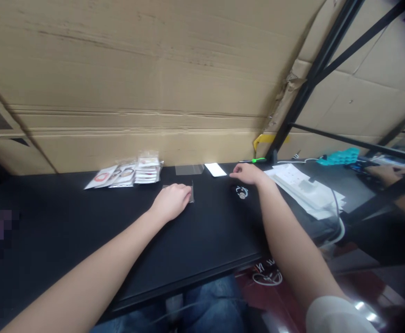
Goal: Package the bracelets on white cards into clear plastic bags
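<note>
My left hand (172, 201) is closed, its fingers curled over a small clear plastic bag (192, 193) on the black table. My right hand (246, 173) has thumb and fingers drawn together just right of a white card stack (215, 169). Whether anything is between those fingertips I cannot make out. Below that hand lies a dark bracelet with a round silvery charm (242, 192). Another flat clear bag (189, 169) lies left of the white cards, near the cardboard wall.
Packed bracelets in clear bags (147, 169) are piled at the back left. Right of my arm are white papers (306, 189), a cable and a black metal frame (313, 83). Beyond it are a teal tray (339, 157) and another person's hand (384, 173).
</note>
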`<state>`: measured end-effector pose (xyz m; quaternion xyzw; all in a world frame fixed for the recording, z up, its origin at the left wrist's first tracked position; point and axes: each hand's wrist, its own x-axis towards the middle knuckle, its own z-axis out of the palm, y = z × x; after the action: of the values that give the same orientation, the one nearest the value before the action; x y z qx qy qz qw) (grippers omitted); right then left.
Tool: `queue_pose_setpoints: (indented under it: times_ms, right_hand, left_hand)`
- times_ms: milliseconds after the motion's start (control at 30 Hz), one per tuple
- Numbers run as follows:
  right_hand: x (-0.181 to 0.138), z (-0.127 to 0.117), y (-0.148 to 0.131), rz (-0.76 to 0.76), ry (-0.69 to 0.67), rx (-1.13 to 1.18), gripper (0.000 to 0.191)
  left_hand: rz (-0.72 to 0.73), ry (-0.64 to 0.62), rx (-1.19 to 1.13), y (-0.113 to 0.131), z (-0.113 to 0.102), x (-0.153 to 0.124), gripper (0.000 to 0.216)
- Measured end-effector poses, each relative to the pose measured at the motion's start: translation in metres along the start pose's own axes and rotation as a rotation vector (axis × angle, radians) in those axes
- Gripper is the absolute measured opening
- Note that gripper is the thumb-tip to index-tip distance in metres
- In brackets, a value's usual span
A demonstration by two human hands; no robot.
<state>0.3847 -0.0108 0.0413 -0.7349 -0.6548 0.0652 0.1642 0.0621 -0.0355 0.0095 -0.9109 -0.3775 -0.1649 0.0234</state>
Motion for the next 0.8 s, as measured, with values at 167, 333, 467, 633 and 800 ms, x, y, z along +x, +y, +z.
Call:
queue_pose_setpoints:
  times_ms: [167,333,467,633,800]
  right_hand:
    - [0.000,0.037,-0.043,-0.242,0.062,-0.027,0.031]
    - [0.000,0.065,-0.075,-0.528,0.077,-0.080,0.039]
    - [0.002,0.069,-0.076,-0.511,0.077,-0.115,0.039]
    - [0.003,0.071,-0.076,-0.496,0.086,-0.162,0.046]
    - [0.003,0.075,-0.081,-0.481,0.096,-0.169,0.043]
  left_hand:
    - [-0.032,0.036,-0.041,0.002,0.006,0.009,0.027]
    - [-0.057,0.050,-0.014,0.008,0.011,0.007,0.022]
    - [-0.198,0.123,0.007,0.004,0.005,0.020,0.020]
    - [-0.360,0.354,0.065,-0.003,-0.006,0.064,0.023]
    - [-0.347,0.345,0.094,0.000,0.003,0.092,0.021]
